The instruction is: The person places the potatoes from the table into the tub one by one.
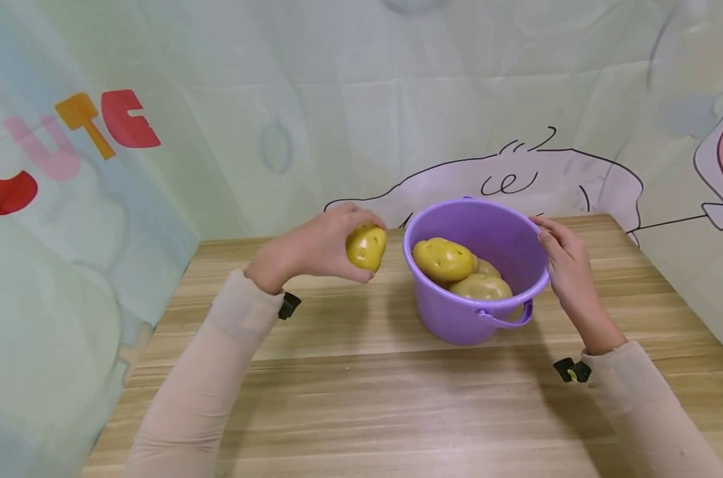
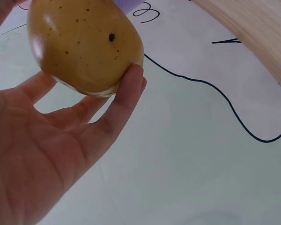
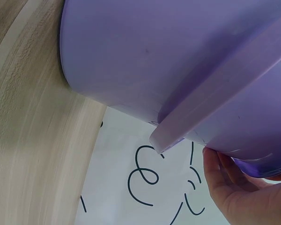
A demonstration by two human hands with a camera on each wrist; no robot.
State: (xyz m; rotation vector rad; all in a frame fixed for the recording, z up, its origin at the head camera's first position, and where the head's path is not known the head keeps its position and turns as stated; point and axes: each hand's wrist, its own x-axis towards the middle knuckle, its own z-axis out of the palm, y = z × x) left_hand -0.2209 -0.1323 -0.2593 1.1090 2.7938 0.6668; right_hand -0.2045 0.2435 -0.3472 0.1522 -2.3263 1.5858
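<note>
My left hand grips a yellow potato between thumb and fingers, above the table and left of the purple bucket. In the left wrist view the potato shows dark specks, with the fingertips around its lower side. My right hand holds the bucket's right rim, thumb at the edge. The right wrist view has that hand pinching the rim beside the bucket's wall. Inside the bucket lie several potatoes, a bright yellow one on top of a paler one.
The bucket's handle hangs down at its front. A wood-grain table lies beneath. Behind and at the left hangs a pale printed cloth with coloured letters and line drawings. A dark clip sits at the right wrist.
</note>
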